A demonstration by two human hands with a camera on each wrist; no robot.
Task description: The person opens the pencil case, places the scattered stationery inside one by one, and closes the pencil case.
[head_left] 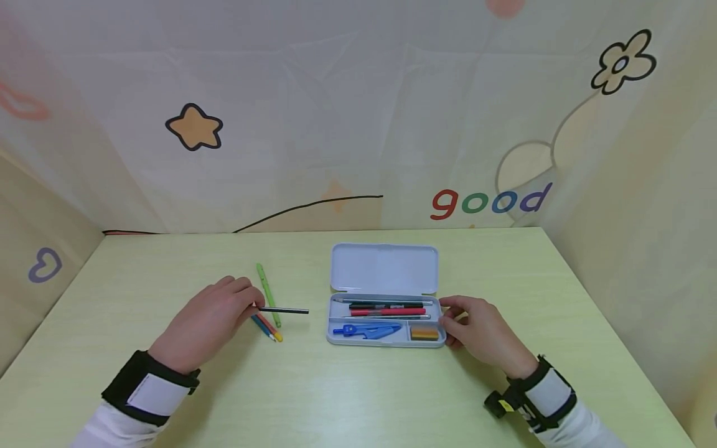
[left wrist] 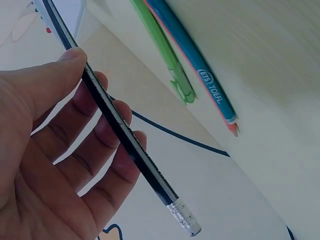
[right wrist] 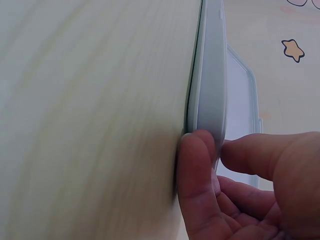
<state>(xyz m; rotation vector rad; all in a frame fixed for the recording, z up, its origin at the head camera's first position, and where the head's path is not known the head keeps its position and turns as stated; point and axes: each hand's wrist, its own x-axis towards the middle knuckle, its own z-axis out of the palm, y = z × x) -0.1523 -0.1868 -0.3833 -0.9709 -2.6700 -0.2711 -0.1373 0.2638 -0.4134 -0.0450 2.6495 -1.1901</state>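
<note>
My left hand (head_left: pixel 215 320) pinches a dark striped pencil (head_left: pixel 288 310) between thumb and fingers, held above the table. In the left wrist view its silver eraser end (left wrist: pixel 184 216) points away from the thumb. At the right end of an open pencil case (head_left: pixel 384 267), my right hand (head_left: pixel 478 330) grips the corner with thumb and fingers, as the right wrist view also shows. Inside the case lie a red pen (head_left: pixel 386 312), dark pens and pencils, a blue drawing compass (head_left: pixel 366 330) and an orange-brown eraser (head_left: pixel 424 334) in its own small compartment.
Under and beside the left hand, a green pen (head_left: pixel 266 289), a blue pencil (left wrist: pixel 200 65) and an orange pencil (head_left: pixel 276 325) lie on the pale wooden table (head_left: pixel 347 398). A printed cloth (head_left: pixel 302 124) hangs along the table's back edge and both sides.
</note>
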